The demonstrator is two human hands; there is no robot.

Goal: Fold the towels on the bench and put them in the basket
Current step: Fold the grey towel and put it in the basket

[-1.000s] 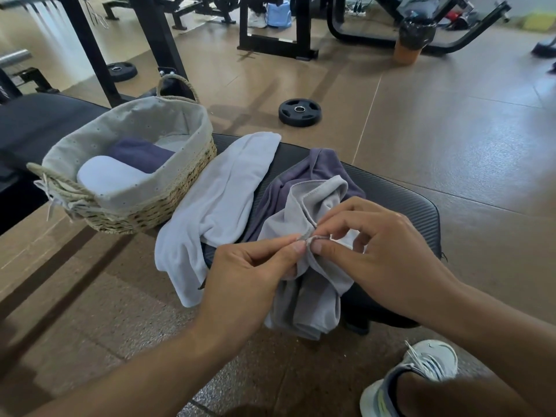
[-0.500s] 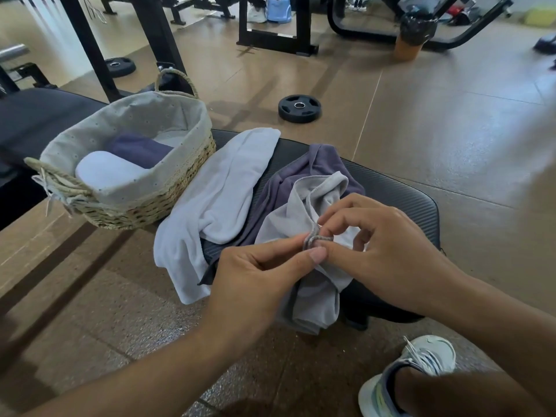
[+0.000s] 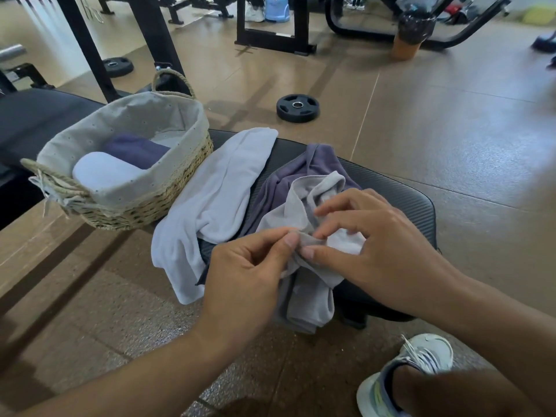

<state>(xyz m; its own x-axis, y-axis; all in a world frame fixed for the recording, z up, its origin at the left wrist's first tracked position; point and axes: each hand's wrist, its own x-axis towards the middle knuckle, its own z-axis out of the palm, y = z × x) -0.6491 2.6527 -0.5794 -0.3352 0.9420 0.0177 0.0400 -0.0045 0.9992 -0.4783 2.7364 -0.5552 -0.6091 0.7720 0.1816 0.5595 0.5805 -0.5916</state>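
A: Which step is this?

B: Finding an edge, I'd say. Both hands work the grey towel at the bench's near edge. The left hand pinches a small bit of its hem between thumb and forefinger; the right hand pinches the same strip just beside it, its other fingers loosely spread above the cloth.

A: So no fold yet?

B: Not that I can judge. The towel is bunched, its upper part heaped on the pad, its lower part hanging over the near edge toward the floor.

A: What does the next move call for?

B: Probably running the hands apart along that hem to reach two corners, then lifting the cloth clear so it opens flat. Whether they hold a corner or mid-edge I cannot tell; the fingers cover it.

A: And the others?

B: A purple towel lies crumpled under and behind the grey one. A pale towel sprawls to its left, draped over the near edge. The basket stands at the bench's left end, touching the pale one, with a pale roll and a dark folded towel inside.
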